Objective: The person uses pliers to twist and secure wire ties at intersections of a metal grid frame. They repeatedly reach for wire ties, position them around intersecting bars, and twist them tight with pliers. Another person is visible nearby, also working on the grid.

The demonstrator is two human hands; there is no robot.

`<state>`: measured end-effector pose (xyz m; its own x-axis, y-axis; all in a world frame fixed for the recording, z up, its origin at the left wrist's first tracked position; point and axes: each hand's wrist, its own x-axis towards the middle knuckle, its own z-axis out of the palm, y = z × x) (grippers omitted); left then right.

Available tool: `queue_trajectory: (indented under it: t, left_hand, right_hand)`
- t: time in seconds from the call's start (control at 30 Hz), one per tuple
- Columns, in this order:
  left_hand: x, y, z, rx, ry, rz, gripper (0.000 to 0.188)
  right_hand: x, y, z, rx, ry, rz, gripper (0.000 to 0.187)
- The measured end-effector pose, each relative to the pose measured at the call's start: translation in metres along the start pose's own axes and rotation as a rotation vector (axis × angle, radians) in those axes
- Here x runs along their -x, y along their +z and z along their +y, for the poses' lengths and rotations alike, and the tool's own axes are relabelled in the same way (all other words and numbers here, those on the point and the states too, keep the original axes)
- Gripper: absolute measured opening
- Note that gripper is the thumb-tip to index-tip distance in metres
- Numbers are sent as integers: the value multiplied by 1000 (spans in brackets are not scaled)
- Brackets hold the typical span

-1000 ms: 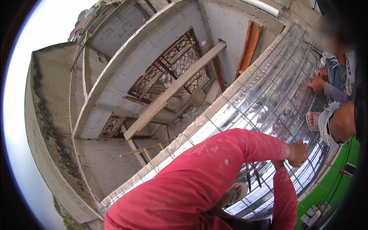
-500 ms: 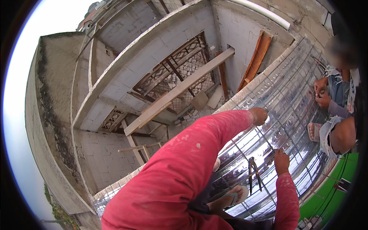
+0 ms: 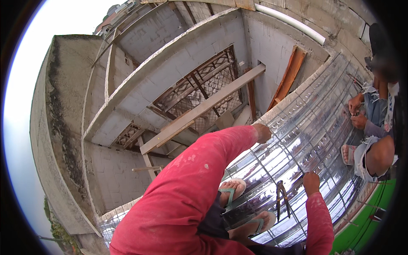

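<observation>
My left hand (image 3: 262,132), at the end of a red sleeve, is closed with curled fingers at the wall-side edge of a steel bar mesh (image 3: 278,146). What lies in its fingers is hidden. My right hand (image 3: 311,182) is closed at a crossing of the mesh, its fingertips down against a bar; whatever they pinch is too small to make out. A pair of pincers (image 3: 281,199) with dark handles lies on the mesh left of my right hand, handles spread. Beneath the mesh is shiny ribbed metal decking (image 3: 267,193).
My sandalled feet (image 3: 233,189) stand on the mesh. At right a co-worker's hands (image 3: 358,114) are close together above the decking. Beyond the wall edge, the floor drops to a lower room crossed by a wooden plank (image 3: 204,108). A green surface (image 3: 361,221) lies lower right.
My left hand has moved left, toward the wall-side edge of the mesh. My right hand stays at the same crossing. More of my left foot shows. The view has shifted slightly.
</observation>
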<state>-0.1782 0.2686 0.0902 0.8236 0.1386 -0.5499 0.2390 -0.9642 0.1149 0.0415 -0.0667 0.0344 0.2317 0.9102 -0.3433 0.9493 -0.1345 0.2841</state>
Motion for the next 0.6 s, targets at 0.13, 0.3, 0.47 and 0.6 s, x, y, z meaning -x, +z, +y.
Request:
queue_trajectory:
  t: [0.13,0.3,0.47,0.6]
  left_hand:
    - [14,-16,1,-9,-6,-15,26]
    - [13,-11,1,13,-15,-14,26]
    - [5,-3,0,21,14,-31,25]
    - [3,5,-6,37,-9,-73,25]
  right_hand:
    - [5,0,6,-99,79,-11,17]
    - [4,15,10,-376,272,-35,26]
    - [4,17,15,-455,331,-88,24]
    - [17,-3,6,-301,118,193,12]
